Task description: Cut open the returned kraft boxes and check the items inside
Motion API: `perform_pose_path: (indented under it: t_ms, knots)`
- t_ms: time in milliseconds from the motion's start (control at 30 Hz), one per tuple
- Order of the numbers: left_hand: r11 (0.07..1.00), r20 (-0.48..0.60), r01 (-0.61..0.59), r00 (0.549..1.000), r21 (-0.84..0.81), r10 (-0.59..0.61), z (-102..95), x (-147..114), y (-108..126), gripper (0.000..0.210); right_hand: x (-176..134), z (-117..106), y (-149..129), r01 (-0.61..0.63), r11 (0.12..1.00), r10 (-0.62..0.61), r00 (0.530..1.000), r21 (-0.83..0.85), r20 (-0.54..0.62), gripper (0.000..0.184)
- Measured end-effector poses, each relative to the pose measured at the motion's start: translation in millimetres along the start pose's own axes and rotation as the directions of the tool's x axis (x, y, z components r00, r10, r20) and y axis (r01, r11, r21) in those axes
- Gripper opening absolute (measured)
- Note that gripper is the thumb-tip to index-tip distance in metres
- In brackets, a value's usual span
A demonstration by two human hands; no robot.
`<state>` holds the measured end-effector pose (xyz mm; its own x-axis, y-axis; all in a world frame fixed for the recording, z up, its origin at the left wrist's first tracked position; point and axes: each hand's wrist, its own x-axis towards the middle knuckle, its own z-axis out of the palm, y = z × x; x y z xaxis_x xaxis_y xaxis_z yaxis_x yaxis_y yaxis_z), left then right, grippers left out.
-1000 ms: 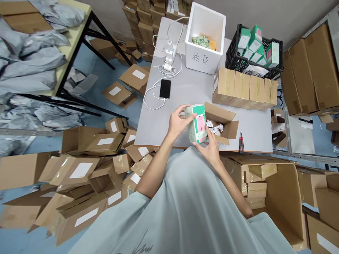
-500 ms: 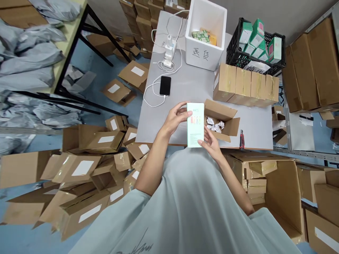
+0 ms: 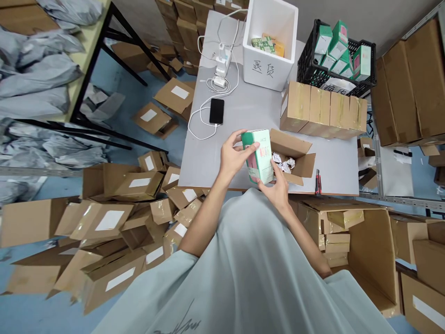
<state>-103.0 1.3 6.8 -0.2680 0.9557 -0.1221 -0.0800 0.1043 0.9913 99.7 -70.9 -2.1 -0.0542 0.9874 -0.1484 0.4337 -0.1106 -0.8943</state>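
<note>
Box, small and green-and-white, held between both my hands in front of my body, where I look down on it against the near edge of a grey worktop. Its long axis runs from the far end, at upper left, to the near end, at lower right, only slightly off straight ahead of me. A pale printed face is turned up and to the right; a green face with a pink picture slants away to the left. Whether the box touches the surface below, I cannot tell.

My left grip is closed around the far left part, thumb laid across onto the pale face. My right grip holds the near end, fingers along the right edge and thumb at the lower corner.

Just beside the box, to the right, an open brown carton contains crumpled white paper. Farther right lies a red-and-black utility knife, lengthwise to me. Beyond the box, to the left, a dark phone is plugged into a white cable.
</note>
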Motion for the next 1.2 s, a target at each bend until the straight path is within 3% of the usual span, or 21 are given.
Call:
perform_pose_path:
  t_ms: [133, 233, 367, 533, 700, 800, 900, 1000, 1100, 1200]
  knots:
    - [0.989, 0.105, 0.084, 0.992, -0.12, -0.071, -16.8, 2, 0, 0.09, 0, -6, 5, -0.083, 0.964, 0.046, 0.988, 0.253, 0.148, 0.096]
    - [0.971, 0.219, 0.177, 0.966, -0.161, -0.14, -26.8, 6, -6, 0.089, 0, -10, 6, -0.125, 0.93, 0.033, 0.965, 0.346, 0.259, 0.099]
    - [0.964, 0.2, 0.206, 0.965, -0.166, -0.172, -27.2, 7, -11, 0.084, -2, -9, 4, -0.128, 0.907, 0.011, 0.96, 0.402, 0.281, 0.097]
    - [0.981, 0.098, 0.147, 0.986, -0.123, -0.135, -19.4, 4, -11, 0.082, -4, -9, -3, -0.08, 0.971, 0.048, 0.988, 0.226, 0.145, 0.088]
    - [0.999, -0.023, 0.017, 1.0, 0.041, -0.017, -8.3, -6, -4, 0.079, -6, -3, -8, 0.035, 0.999, -0.035, 0.998, -0.006, 0.056, 0.102]
    - [0.998, -0.027, -0.014, 1.0, 0.065, 0.016, -5.9, -12, 2, 0.083, -4, 2, -6, 0.03, 0.999, -0.029, 0.999, -0.029, 0.038, 0.104]
    - [0.998, 0.064, 0.023, 0.998, -0.054, -0.02, -12.8, -12, 4, 0.091, -1, -2, -2, -0.036, 0.991, 0.024, 0.996, 0.132, 0.091, 0.101]
    - [0.976, 0.218, 0.16, 0.968, -0.146, -0.126, -24.0, -11, -5, 0.094, 0, -8, 1, -0.09, 0.948, 0.035, 0.983, 0.305, 0.182, 0.096]
    - [0.936, 0.408, 0.306, 0.887, -0.173, -0.215, -31.5, -14, -19, 0.085, -1, -10, 3, -0.092, 0.919, 0.006, 0.975, 0.383, 0.22, 0.095]
    - [0.9, 0.6, 0.398, 0.77, -0.18, -0.22, -35.6, -24, -33, 0.084, -4, -8, 4, -0.083, 0.908, -0.009, 0.976, 0.411, 0.217, 0.103]
